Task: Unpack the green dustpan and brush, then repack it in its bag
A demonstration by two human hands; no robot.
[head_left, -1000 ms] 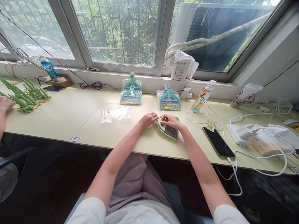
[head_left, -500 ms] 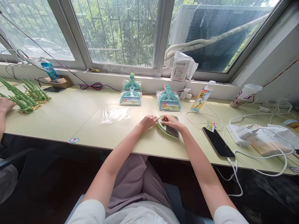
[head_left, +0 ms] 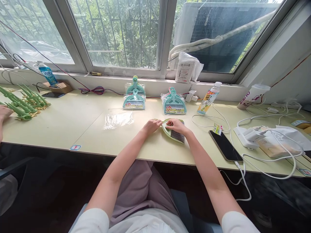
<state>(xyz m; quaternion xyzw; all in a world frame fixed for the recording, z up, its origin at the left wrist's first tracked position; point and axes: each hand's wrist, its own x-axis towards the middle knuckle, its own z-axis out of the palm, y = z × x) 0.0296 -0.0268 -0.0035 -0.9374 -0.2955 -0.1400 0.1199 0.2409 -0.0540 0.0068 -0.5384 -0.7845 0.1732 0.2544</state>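
Note:
A light green dustpan (head_left: 167,132) lies near the table's front edge, directly in front of me. Its matching hand brush (head_left: 178,136) rests in it, dark bristles toward the lower right. My left hand (head_left: 152,125) is closed around the handle end of the set, so the handle is mostly hidden. From above, my right hand (head_left: 176,125) pinches the brush, fingers bent and covering its upper part. Just to the left, a clear plastic bag (head_left: 119,120) lies flat on the table. Beyond my hands are wrapped dustpan sets, one group on the right (head_left: 174,103) and another on the left (head_left: 134,99).
A drink bottle (head_left: 209,98), a phone (head_left: 225,145) on a white cable and a power strip (head_left: 246,137) occupy the right side. At the far left, another person's hand (head_left: 5,113) is beside green plastic pieces (head_left: 24,110). Windows (head_left: 116,35) line the back.
The camera view has shifted slightly. Both hands keep the same hold on the dustpan and brush, and nothing on the table has visibly moved.

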